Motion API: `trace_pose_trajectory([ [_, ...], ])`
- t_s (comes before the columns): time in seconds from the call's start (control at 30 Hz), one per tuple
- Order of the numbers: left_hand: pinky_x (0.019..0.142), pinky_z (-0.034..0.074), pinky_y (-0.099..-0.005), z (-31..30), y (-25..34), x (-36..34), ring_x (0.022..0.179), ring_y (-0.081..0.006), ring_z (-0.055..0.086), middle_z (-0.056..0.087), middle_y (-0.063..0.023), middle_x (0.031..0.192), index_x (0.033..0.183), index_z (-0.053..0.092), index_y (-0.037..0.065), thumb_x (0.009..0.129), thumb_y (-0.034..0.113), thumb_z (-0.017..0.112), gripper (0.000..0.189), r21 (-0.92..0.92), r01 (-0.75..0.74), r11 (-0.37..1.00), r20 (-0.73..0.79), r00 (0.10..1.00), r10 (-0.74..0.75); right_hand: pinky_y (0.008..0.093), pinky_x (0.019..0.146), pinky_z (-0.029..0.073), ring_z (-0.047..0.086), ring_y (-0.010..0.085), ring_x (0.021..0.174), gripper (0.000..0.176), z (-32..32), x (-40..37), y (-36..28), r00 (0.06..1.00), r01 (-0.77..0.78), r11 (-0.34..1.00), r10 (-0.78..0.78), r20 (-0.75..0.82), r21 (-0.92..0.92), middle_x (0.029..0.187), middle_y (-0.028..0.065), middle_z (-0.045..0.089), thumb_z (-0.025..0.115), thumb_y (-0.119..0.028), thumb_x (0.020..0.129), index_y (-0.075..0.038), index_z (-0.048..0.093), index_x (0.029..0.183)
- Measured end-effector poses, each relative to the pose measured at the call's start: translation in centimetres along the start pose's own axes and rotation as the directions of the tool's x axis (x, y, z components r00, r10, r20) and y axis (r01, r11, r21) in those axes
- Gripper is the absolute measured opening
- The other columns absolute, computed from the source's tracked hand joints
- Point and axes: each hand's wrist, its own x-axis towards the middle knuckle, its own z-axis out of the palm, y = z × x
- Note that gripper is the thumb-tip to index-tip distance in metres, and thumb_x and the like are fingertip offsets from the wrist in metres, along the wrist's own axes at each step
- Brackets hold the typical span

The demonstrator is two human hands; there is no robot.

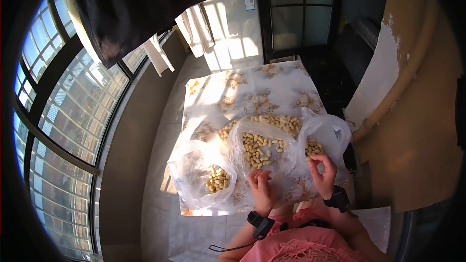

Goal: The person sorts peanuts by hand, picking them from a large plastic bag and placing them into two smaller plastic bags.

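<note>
Three clear plastic bags with unshelled peanuts stand on a flowered tablecloth. My right hand (pixel 324 177) is at the front of the right bag (pixel 341 128), thumb and forefinger pinched together on a peanut beside the peanuts (pixel 314 146) there. At the near edge of the middle bag (pixel 236 140), my left hand (pixel 260 191) has its fingers curled in; what they hold, if anything, is hidden. Peanuts (pixel 253 153) lie spread inside that middle bag. The left bag (pixel 182 177) holds a smaller heap of peanuts (pixel 217 179).
More peanuts (pixel 276 121) lie in a pile behind the middle bag on the table (pixel 213 85). A barred window (pixel 73 116) runs along the left. Dark cloth (pixel 145 9) hangs overhead. A pipe (pixel 388 99) crosses the right wall, and a white appliance (pixel 233 29) stands behind.
</note>
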Motion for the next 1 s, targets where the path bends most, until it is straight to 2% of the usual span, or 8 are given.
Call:
trace_pose_trajectory([
  [0.07, 0.076, 0.048, -0.0357, 0.0, -0.5, -0.1, 0.092, -0.0247, 0.057, 0.054, -0.0151, 0.107, 0.109, 0.058, 0.002, 0.078, -0.019, 0.047, 0.039, -0.054, 0.04, 0.998, -0.014, 0.999, -0.041, 0.0273, 0.069, 0.049, 0.061, 0.0139, 0.072, 0.014, -0.8, 0.2, 1.5, 0.998, -0.038, 0.999, 0.039, -0.041, 0.004, 0.086, 0.007, 0.068, 0.071, -0.004, 0.087, 0.0, 0.065, 0.099],
  [0.13, 0.077, 0.05, -0.0344, -0.3, -1.0, 0.2, 0.09, -0.0248, 0.061, 0.059, -0.0151, 0.105, 0.107, 0.054, 0.001, 0.078, -0.02, 0.047, 0.036, 0.31, -0.194, 0.931, -0.004, 0.979, 0.206, 0.0268, 0.07, 0.049, 0.06, 0.0126, 0.073, 0.013, -1.3, 0.3, 2.4, 0.986, -0.134, 0.989, 0.14, -0.088, 0.065, 0.086, 0.0061, 0.068, 0.07, -0.004, 0.088, 0.0, 0.066, 0.1],
  [0.17, 0.077, 0.05, -0.0344, -0.1, -0.9, 0.1, 0.09, -0.0248, 0.061, 0.059, -0.0151, 0.105, 0.107, 0.054, 0.001, 0.078, -0.02, 0.047, 0.036, 0.309, -0.196, 0.931, -0.003, 0.978, 0.207, 0.0268, 0.07, 0.049, 0.06, 0.0126, 0.073, 0.013, -1.4, 0.2, 2.8, 0.986, -0.134, 0.989, 0.139, -0.089, 0.065, 0.086, 0.0061, 0.068, 0.07, -0.004, 0.088, 0.0, 0.066, 0.1],
  [0.23, 0.072, 0.052, -0.0317, 0.3, -0.5, 0.0, 0.077, -0.0222, 0.063, 0.063, -0.015, 0.105, 0.107, 0.05, 0.001, 0.083, -0.017, 0.049, 0.03, -0.112, -0.064, 0.992, -0.026, 0.998, 0.061, 0.0269, 0.069, 0.049, 0.06, 0.0124, 0.073, 0.016, -1.5, 0.2, 3.2, 0.99, -0.122, 0.992, 0.124, -0.071, 0.028, 0.086, 0.0056, 0.068, 0.069, -0.005, 0.088, -0.001, 0.066, 0.103],
  [0.47, 0.065, 0.05, -0.0276, -0.4, -1.3, -1.0, 0.067, -0.0142, 0.061, 0.066, -0.0116, 0.103, 0.113, 0.045, 0.001, 0.1, 0.007, 0.055, 0.018, -0.072, 0.097, 0.993, 0.091, 0.992, -0.09, 0.0278, 0.069, 0.05, 0.061, 0.0132, 0.071, 0.025, -0.2, 0.3, 1.3, 0.988, -0.09, 0.994, 0.096, -0.121, 0.055, 0.084, 0.0055, 0.068, 0.07, -0.004, 0.088, -0.002, 0.064, 0.111],
  [0.7, 0.062, 0.048, -0.0278, -0.2, -1.9, -1.3, 0.068, -0.0159, 0.061, 0.066, -0.011, 0.09, 0.117, 0.044, -0.001, 0.103, 0.031, 0.055, 0.037, -0.087, 0.06, 0.994, 0.091, 0.995, -0.052, 0.0318, 0.071, 0.054, 0.068, 0.019, 0.078, 0.031, 3.4, -1.7, -1.2, 0.926, 0.046, 0.988, -0.097, 0.365, 0.146, 0.095, 0.0093, 0.067, 0.066, -0.002, 0.088, -0.004, 0.062, 0.119],
  [0.83, 0.062, 0.051, -0.0362, -0.3, -1.1, -0.9, 0.071, -0.0299, 0.069, 0.069, -0.0147, 0.086, 0.126, 0.045, 0.001, 0.1, 0.026, 0.059, 0.039, -0.025, 0.058, 0.998, 0.068, 0.996, -0.056, 0.0323, 0.076, 0.054, 0.066, 0.0246, 0.087, 0.038, 5.4, -1.9, -1.4, 0.87, 0.104, 0.973, -0.188, 0.456, 0.204, 0.101, 0.0096, 0.066, 0.067, 0.003, 0.083, -0.008, 0.064, 0.12],
  [1.0, 0.06, 0.052, -0.0385, -0.6, -0.4, -0.3, 0.071, -0.0333, 0.07, 0.07, -0.0164, 0.082, 0.131, 0.044, 0.001, 0.1, 0.025, 0.059, 0.042, 0.0, 0.125, 0.992, 0.125, 0.984, -0.124, 0.0345, 0.075, 0.054, 0.066, 0.0285, 0.089, 0.036, 6.1, -2.1, -0.2, 0.843, 0.056, 0.978, -0.153, 0.516, 0.199, 0.099, 0.0101, 0.064, 0.066, 0.003, 0.081, -0.009, 0.067, 0.115],
])
